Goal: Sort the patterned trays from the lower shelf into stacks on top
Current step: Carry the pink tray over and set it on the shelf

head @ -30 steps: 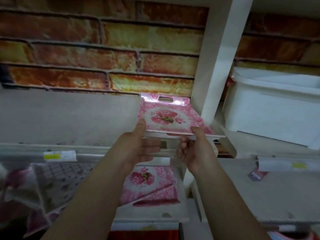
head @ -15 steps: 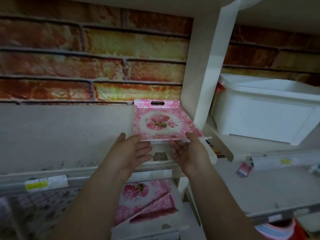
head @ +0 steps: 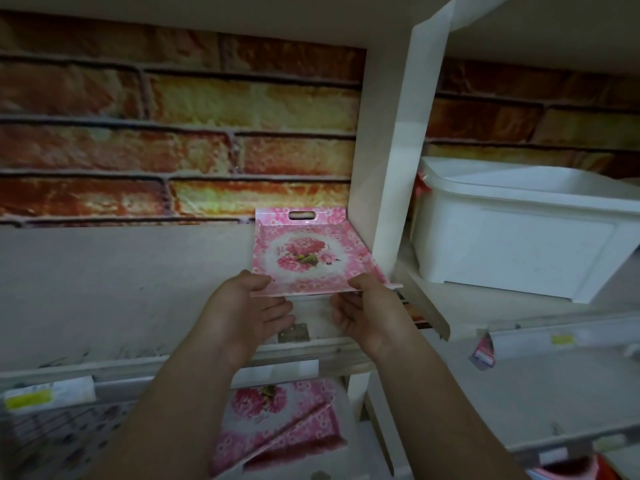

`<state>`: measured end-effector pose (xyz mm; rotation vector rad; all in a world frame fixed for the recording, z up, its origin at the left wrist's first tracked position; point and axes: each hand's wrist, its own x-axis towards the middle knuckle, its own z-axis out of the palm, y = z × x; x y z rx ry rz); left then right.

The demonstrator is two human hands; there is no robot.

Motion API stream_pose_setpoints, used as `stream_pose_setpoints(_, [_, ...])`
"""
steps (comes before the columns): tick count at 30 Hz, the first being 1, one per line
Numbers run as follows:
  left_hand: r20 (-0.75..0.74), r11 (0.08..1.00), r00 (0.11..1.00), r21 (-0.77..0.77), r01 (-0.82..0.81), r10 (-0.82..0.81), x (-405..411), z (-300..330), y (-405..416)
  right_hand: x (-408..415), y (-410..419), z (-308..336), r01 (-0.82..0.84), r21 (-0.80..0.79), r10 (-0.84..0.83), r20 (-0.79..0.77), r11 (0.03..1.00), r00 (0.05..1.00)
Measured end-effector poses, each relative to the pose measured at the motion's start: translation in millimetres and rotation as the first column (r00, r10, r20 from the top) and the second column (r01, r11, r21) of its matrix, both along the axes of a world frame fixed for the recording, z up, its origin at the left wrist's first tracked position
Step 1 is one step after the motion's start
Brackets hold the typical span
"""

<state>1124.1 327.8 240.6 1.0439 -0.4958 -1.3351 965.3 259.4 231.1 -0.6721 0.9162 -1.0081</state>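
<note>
On the lower shelf, nearest the camera, more pink flowered trays lie tilted against one another. Above them, the left hand and right hand each pinch a near corner of a pink rose tray, thumb on top and fingers underneath. The tray sits on the upper shelf, its far handle end just before the brick wall, beside the white post; a white tub stands beyond the post.

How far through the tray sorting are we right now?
Early. One pink floral tray is on the upper shelf beside the white upright, with the left hand and right hand at its near edge. More pink floral trays and a checked tray are below.
</note>
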Motion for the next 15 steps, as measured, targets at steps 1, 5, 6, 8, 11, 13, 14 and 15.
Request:
stream_pose_setpoints(1, [0.007,1.0,1.0,0.017,-0.006,0.006,-2,1,0,-2,-1,1,-0.014,0.001,0.014,-0.007,1.0,1.0])
stream_pose_setpoints(5, [0.025,0.996,0.997,0.038,-0.079,0.078,-8,0,-2,-7,-4,0,-0.06,0.004,0.06,-0.009,0.998,0.998])
stream_pose_setpoints(6, [0.012,0.995,0.996,0.033,-0.091,0.091,-11,0,-1,-6,-5,0,-0.067,0.006,0.067,-0.003,0.998,0.998])
stream_pose_setpoints(8, [-0.008,0.993,0.993,0.019,-0.117,0.118,-16,-2,1,-6,-6,-2,-0.082,0.007,0.082,0.006,0.997,0.997])
stream_pose_setpoints(11, [-0.009,0.985,0.985,-0.017,-0.17,0.17,-26,-6,3,-7,-9,-5,-0.103,0.01,0.103,0.008,0.995,0.995])
stream_pose_setpoints(13, [0.004,0.974,0.974,-0.034,-0.226,0.226,-32,-11,5,-8,-10,-9,-0.107,0.014,0.107,0.021,0.994,0.994])
stream_pose_setpoints(14, [0.004,0.968,0.969,-0.048,-0.246,0.247,-34,-12,6,-8,-11,-10,-0.103,0.015,0.103,0.033,0.995,0.994])
stream_pose_setpoints(15, [0.003,0.961,0.962,-0.054,-0.273,0.273,-37,-15,7,-10,-12,-13,-0.112,0.024,0.11,0.049,0.993,0.993])
